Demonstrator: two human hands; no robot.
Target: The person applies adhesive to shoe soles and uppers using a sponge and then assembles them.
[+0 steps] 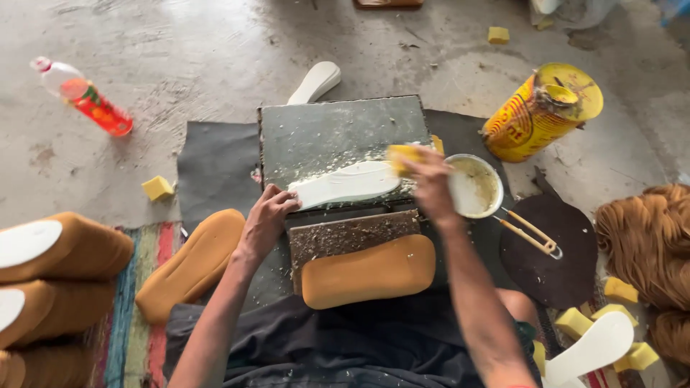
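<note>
A white shoe insole (345, 183) lies on a grey, glue-smeared work slab (323, 133). My left hand (267, 219) presses on the heel end of the insole. My right hand (430, 183) grips a yellow sponge (402, 156) and rubs it over the toe end; the hand is blurred from motion. Just to the right stands a white bowl of pale glue (476, 185). In front of the slab, a tan foam sole (368, 271) rests on a smaller dirty board (352, 233).
A yellow tin can (539, 111) stands at right. Another tan sole (190, 262) lies left, with stacked soles (57, 259) further left. A red bottle (86, 97), loose yellow sponges (157, 188), tongs (532, 233), brown fibre bundle (647, 241) and white insoles (593, 345) lie around.
</note>
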